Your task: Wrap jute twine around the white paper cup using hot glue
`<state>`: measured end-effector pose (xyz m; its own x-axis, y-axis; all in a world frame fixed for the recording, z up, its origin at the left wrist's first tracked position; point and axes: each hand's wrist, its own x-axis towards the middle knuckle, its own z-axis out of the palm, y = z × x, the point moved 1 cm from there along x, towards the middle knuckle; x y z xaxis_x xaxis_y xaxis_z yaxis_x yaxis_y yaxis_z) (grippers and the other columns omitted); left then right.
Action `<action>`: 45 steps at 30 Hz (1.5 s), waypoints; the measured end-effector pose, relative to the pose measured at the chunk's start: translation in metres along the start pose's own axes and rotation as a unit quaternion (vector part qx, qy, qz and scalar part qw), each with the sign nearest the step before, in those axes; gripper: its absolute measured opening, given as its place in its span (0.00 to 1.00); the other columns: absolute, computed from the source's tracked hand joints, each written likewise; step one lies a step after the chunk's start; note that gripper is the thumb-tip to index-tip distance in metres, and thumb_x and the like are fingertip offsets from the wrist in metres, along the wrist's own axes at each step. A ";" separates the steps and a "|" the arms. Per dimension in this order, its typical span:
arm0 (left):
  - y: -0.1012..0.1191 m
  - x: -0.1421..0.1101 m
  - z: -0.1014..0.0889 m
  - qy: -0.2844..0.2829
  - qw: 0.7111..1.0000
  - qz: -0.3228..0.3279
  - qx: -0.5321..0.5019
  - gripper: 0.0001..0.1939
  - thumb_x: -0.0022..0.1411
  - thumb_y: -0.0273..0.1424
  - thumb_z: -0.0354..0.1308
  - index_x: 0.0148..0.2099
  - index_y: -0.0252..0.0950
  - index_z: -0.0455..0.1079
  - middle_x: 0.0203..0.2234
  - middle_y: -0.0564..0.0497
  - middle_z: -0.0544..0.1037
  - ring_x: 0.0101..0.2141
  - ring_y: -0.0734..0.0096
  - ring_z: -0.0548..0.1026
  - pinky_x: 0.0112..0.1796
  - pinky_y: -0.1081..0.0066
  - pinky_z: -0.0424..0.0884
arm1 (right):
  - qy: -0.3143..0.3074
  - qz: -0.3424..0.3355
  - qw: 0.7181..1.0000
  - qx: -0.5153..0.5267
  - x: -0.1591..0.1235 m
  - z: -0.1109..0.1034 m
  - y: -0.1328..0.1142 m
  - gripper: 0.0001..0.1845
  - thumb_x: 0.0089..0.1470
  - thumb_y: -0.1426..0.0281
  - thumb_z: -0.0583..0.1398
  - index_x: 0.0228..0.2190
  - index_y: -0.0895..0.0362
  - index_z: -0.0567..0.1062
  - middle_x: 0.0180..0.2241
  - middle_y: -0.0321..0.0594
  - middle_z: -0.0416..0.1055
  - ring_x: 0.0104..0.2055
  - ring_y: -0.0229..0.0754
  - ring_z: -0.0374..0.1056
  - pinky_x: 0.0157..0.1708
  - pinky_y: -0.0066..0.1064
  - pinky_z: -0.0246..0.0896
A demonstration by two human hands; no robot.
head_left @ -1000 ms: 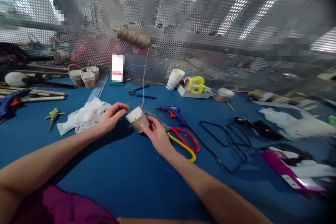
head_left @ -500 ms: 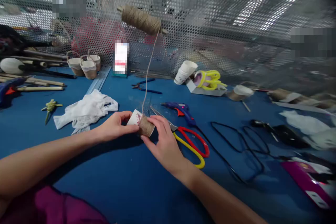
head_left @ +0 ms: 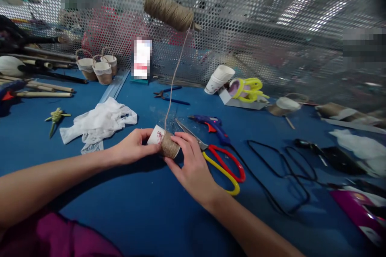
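Observation:
Between my hands is a white paper cup [head_left: 156, 136], tilted on its side, partly wrapped in brown twine [head_left: 170, 147]. My left hand [head_left: 137, 144] grips the cup's bare white end, thumb and fingers closed on it. My right hand [head_left: 191, 164] is closed around the twine-covered end. A strand of twine [head_left: 175, 73] runs from the cup up to a spool of twine [head_left: 168, 10] mounted on the mesh. Scissors [head_left: 221, 164] with a red and a yellow handle lie just right of my right hand. Behind them rests a blue glue gun [head_left: 212, 126].
White lace fabric [head_left: 99, 124] lies left of my hands. Small twine baskets [head_left: 103, 73], a phone [head_left: 141, 59] and pliers [head_left: 170, 97] are farther back. Stacked paper cups [head_left: 219, 78] stand beside yellow-handled scissors [head_left: 250, 89]. A black cord [head_left: 268, 188] loops across the right side.
The view has shifted slightly, so the spool appears higher and farther right. Both hands keep their hold on the cup, which seems slightly turned.

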<state>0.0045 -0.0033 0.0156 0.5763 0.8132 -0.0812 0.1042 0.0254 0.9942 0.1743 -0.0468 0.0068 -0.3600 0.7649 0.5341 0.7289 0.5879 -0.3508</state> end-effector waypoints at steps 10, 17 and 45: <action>-0.002 0.001 0.000 0.028 0.999 -0.031 -0.017 0.14 0.52 0.34 0.56 0.38 0.30 0.70 0.32 0.47 0.76 0.33 0.69 0.72 0.38 0.69 0.66 | -0.011 -0.016 1.000 -0.018 0.000 0.001 -0.002 0.24 0.49 0.75 0.56 0.48 0.54 0.57 0.46 0.49 0.58 0.49 0.50 0.59 0.47 0.48 0.60; -0.007 0.003 0.000 0.059 0.997 -0.045 -0.035 0.12 0.52 0.35 0.55 0.33 0.29 0.71 0.26 0.50 0.75 0.28 0.73 0.70 0.33 0.72 0.65 | -0.007 -0.028 0.999 -0.032 0.000 -0.001 -0.005 0.23 0.49 0.75 0.57 0.47 0.57 0.58 0.46 0.50 0.59 0.49 0.49 0.58 0.48 0.45 0.60; -0.008 0.007 -0.002 0.080 0.992 -0.074 -0.055 0.12 0.52 0.34 0.54 0.29 0.29 0.70 0.23 0.50 0.73 0.25 0.74 0.67 0.29 0.72 0.62 | -0.029 0.026 0.999 0.034 0.000 0.001 0.000 0.24 0.48 0.72 0.59 0.46 0.53 0.59 0.45 0.47 0.60 0.49 0.49 0.60 0.47 0.48 0.59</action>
<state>0.0061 0.0034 0.0074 0.4242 0.8774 -0.2241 0.0842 0.2081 0.9745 0.1740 -0.0462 0.0060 -0.3572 0.8077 0.4691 0.7069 0.5620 -0.4295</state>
